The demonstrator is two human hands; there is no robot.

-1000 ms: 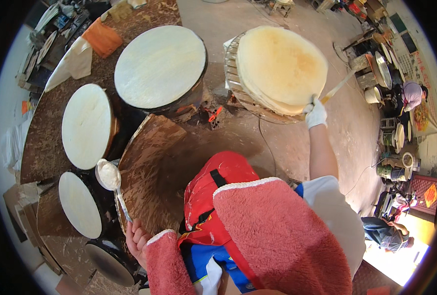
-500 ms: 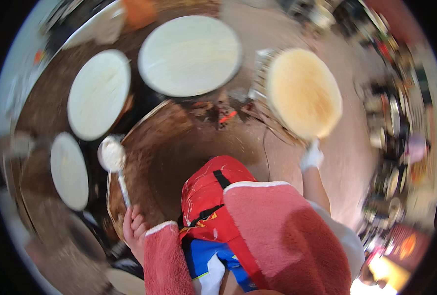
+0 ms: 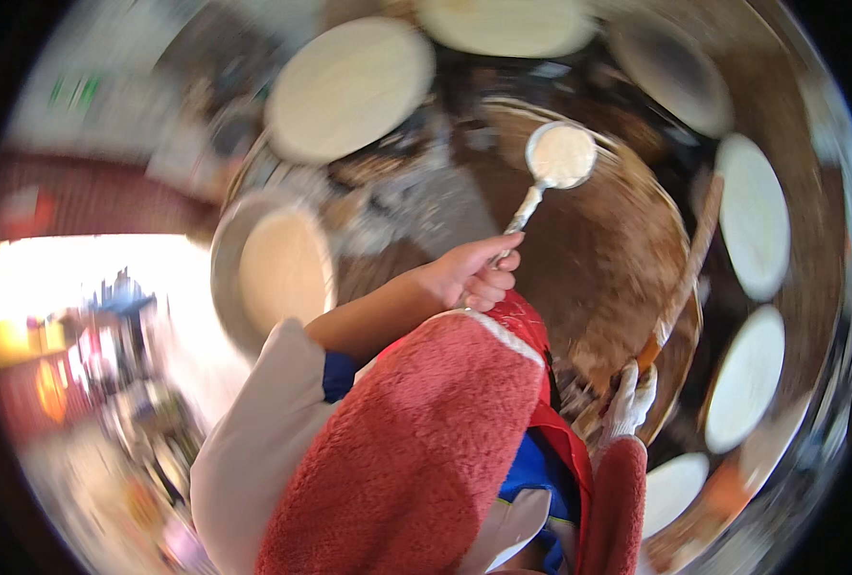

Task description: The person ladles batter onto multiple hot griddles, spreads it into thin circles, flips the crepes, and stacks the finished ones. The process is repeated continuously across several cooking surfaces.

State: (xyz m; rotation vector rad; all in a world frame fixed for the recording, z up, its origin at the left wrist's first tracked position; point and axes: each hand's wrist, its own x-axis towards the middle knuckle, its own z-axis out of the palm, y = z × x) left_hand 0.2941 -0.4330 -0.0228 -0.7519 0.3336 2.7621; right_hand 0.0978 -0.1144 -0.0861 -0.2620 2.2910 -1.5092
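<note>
Against half a second ago, the bright white doorway has moved from four o'clock to nine, and the long-handled ladle of cream-coloured batter from nine to one. Right of the doorway is a round grey metal bowl holding similar batter. At eleven lies a pale round disc. Towards six, a pink fleece garment hides what is below. The bare left hand has fingers closed around the ladle. At four, the white-gloved right hand grips a long brown paddle, its blade rising towards two.
</note>
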